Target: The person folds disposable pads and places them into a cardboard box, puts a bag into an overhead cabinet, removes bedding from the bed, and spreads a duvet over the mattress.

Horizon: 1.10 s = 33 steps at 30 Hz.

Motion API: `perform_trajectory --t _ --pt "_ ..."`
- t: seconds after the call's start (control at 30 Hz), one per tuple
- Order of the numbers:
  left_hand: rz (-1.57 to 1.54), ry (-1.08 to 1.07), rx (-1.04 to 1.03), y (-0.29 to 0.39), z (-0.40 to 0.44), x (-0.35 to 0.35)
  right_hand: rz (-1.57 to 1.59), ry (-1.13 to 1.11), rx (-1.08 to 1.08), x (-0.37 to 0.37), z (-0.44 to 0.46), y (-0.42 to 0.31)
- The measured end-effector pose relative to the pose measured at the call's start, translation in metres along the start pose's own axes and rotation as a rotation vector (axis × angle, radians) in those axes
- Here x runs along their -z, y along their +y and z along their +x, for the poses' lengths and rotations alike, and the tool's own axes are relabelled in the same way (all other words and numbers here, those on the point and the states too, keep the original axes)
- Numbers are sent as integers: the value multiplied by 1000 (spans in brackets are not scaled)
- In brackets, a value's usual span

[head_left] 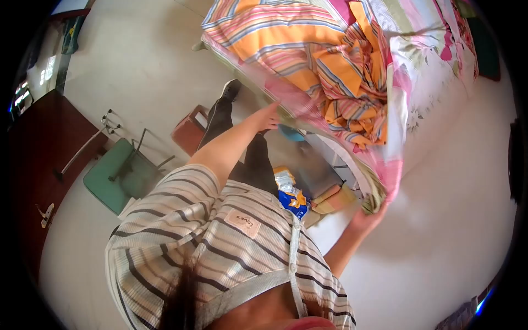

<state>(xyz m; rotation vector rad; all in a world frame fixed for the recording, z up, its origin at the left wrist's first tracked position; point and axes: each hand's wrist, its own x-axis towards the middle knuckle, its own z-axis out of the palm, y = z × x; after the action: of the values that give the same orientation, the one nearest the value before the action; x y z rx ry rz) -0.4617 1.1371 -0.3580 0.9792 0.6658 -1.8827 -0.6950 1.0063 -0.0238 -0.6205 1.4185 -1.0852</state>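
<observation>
A bed sheet [404, 91] with pink, white and green floral parts covers the bed. On top of it lies a crumpled orange striped cloth [352, 77], bunched near the closer corner. My left hand [266, 119] is closed on the sheet's near edge, its fingers partly hidden and slightly blurred. At the right, my right hand [367, 219] grips the gathered corner of the same sheet, where pink and green folds bunch above the fingers. Between my two hands the edge hangs raised and smeared by motion.
Under the bed edge are a blue and orange packet [293, 202] and folded yellowish cloth [334, 198]. A green chair [118, 170] and a reddish stool [188, 131] stand to the left. Beyond them is a dark brown door [49, 165].
</observation>
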Motion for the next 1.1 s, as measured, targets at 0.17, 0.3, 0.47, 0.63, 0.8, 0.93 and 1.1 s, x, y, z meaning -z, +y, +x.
perform_trajectory --t 0.17,0.3,0.47,0.63,0.8,0.93,1.1 --pt "-153 122 -159 4 25 -40 -542 141 361 90 -7 -66" --pt "-386 130 -680 17 56 -27 -299 159 375 104 -27 -76" --pt "-535 510 -793 42 84 83 -254 141 182 133 -22 -79" --pt "-323 375 -651 100 39 129 -541 138 206 118 -14 -57" --pt "-113 509 -361 87 2 78 -386 82 185 84 -28 -58" --pt "-355 39 -170 31 20 50 -276 72 249 70 -51 -68" --pt "-766 263 -471 24 53 54 -400 96 157 87 -62 -79"
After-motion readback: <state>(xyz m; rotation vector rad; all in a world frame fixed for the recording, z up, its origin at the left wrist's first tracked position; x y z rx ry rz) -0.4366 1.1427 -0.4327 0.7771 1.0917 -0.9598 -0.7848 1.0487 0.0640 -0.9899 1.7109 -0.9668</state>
